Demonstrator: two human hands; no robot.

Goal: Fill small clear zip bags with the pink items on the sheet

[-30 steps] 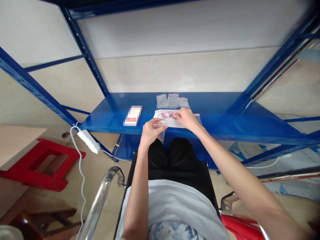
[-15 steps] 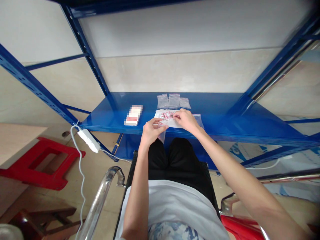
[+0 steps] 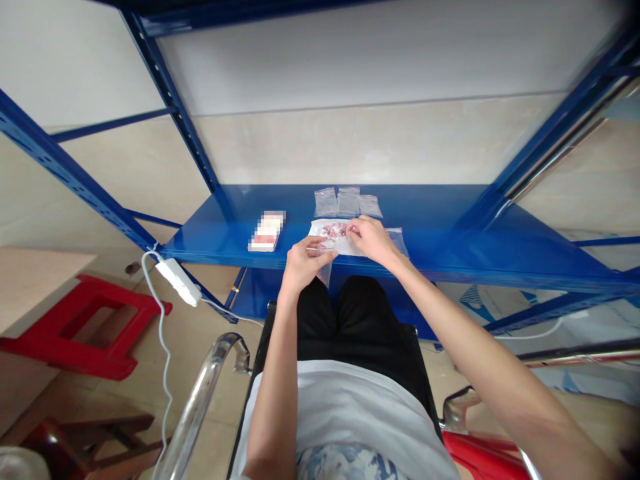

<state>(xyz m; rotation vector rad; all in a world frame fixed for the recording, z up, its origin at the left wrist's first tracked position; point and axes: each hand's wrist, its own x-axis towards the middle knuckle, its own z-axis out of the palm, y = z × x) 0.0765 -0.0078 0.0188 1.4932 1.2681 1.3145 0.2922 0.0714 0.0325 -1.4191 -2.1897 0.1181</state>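
Note:
Small red and pink pieces, bead-like (image 3: 334, 231), lie in a cluster on a white sheet (image 3: 356, 249) at the front of the blue shelf. At the left end of that sheet my left hand (image 3: 303, 261) is closed, thumb against fingers, on a clear plastic bag (image 3: 325, 275) that hangs over the shelf's front edge. My right hand (image 3: 371, 239) rests over the sheet's right part, fingertips pinched together at the side of the red pieces. What sits between those fingertips is too small to tell.
Several clear zip bags (image 3: 349, 201) lie in a row behind the sheet, and another bag (image 3: 399, 241) is right of my right hand. A blurred-out flat item (image 3: 267, 231) lies left on the blue shelf (image 3: 465, 233). A white power strip (image 3: 178, 281) hangs at the left post.
My right hand has shifted very slightly left with its fingers still together. My left hand and the bag stay where they were.

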